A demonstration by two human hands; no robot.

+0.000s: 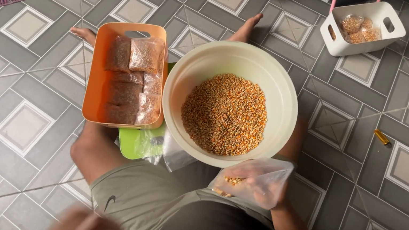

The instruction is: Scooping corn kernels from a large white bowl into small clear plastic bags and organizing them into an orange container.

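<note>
Holding a crinkled clear bag (pixel 254 181) — grain inside.

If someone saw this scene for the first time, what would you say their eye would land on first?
Most likely the big cream bowl of orange-yellow kernels at the centre, resting between the seated person's legs on the grey tiled floor. Just left of it, an orange tray holds filled clear packets. Below the bowl, the right hand holds a clear plastic bag with a few kernels in it; the left hand is a blur at the bottom edge.
</note>
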